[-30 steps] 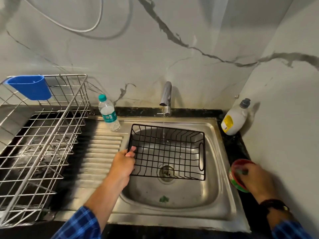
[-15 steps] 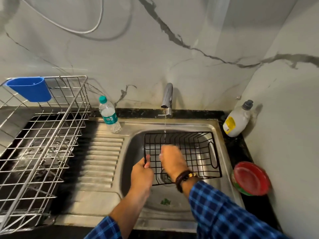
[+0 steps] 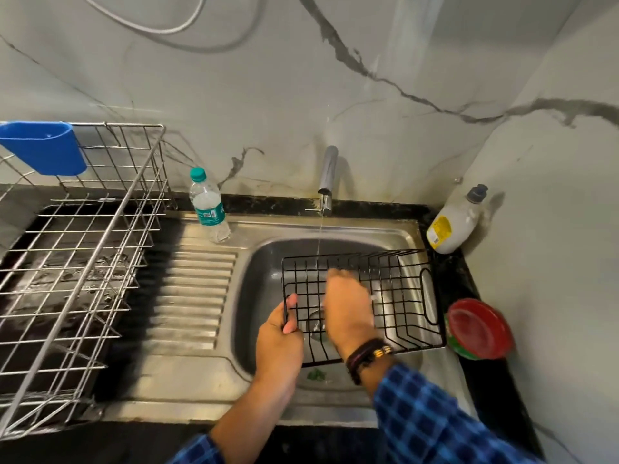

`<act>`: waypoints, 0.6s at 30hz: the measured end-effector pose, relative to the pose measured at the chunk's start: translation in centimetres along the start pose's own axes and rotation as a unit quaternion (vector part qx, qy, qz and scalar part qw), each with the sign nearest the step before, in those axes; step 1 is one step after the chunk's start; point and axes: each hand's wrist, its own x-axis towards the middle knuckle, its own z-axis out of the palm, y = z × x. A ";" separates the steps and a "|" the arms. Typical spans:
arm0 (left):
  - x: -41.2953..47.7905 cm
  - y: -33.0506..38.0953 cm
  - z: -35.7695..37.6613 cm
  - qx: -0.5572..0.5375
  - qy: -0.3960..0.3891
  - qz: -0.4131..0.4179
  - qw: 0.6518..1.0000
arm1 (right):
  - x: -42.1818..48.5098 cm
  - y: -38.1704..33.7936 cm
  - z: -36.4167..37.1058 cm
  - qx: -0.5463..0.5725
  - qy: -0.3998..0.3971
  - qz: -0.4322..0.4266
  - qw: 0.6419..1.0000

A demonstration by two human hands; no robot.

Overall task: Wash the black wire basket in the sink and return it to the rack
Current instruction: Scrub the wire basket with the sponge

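Note:
The black wire basket sits tilted in the steel sink, under a thin stream of water from the tap. My left hand grips the basket's left rim, thumb over the wire. My right hand is down inside the basket against its wires, motion-blurred. Its fingers are hidden, so whether it holds anything is unclear. The silver wire rack stands on the counter to the left of the drainboard.
A water bottle stands at the back of the drainboard. A dish soap bottle and a red round dish sit right of the sink. A blue cup hangs on the rack. A green scrap lies in the basin.
My right hand left the red dish and came into the basket. The basket has shifted right in the sink, with my left hand holding its rim throughout.

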 end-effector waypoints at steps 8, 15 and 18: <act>-0.1 0.3 -2.0 -0.034 -0.010 0.008 0.999 | 0.1 1.1 -1.3 -0.014 0.041 -0.067 0.997; -0.3 1.0 -3.0 -0.039 -0.014 0.045 0.998 | -1.8 3.1 -2.7 -0.127 -0.012 0.050 0.991; 0.1 1.3 -3.2 -0.003 -0.023 0.100 0.995 | -3.8 0.2 -0.2 -0.073 -0.099 0.043 0.991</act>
